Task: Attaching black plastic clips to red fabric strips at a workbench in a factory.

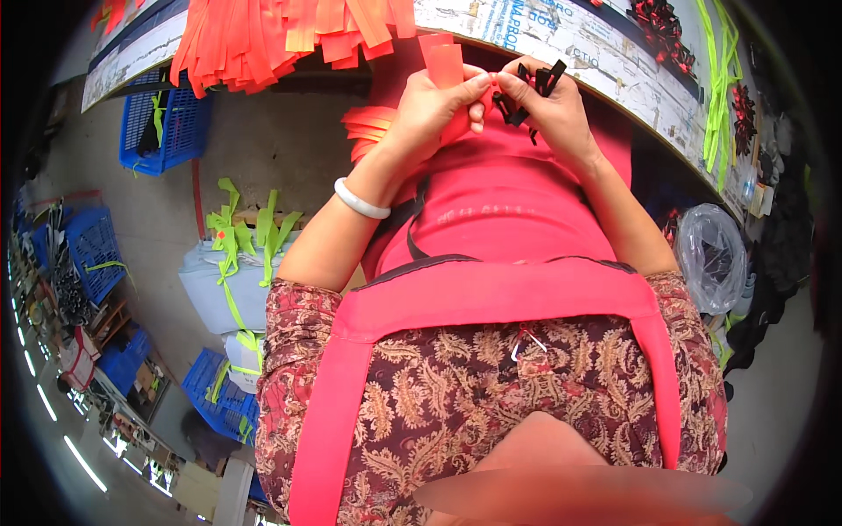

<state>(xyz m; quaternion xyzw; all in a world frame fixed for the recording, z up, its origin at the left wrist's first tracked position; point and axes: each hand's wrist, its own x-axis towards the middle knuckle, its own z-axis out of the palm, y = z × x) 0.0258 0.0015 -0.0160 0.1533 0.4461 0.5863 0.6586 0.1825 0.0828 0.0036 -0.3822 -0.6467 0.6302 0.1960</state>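
Observation:
Both hands meet at the near edge of the table, above the red apron (491, 210). Pinched in my left hand (431, 107) is an orange fabric strip (444, 60), standing up past the fingers. My right hand (561, 110) is closed around several short black strips (551, 79); thumb and fingertips meet the left fingertips at a small bit of orange. What exactly lies between the fingertips is too small to make out. More orange strips (368, 124) stick out beside my left wrist, which wears a white bangle (360, 200).
A thick pile of orange strips (281, 39) hangs over the table edge. On the table's right lie black-and-red pieces (662, 35) and lime-green strips (721, 88). Blue crates (180, 131) and a pale-blue bundle tied in green (215, 280) stand left; a clear plastic bag (712, 259) is right.

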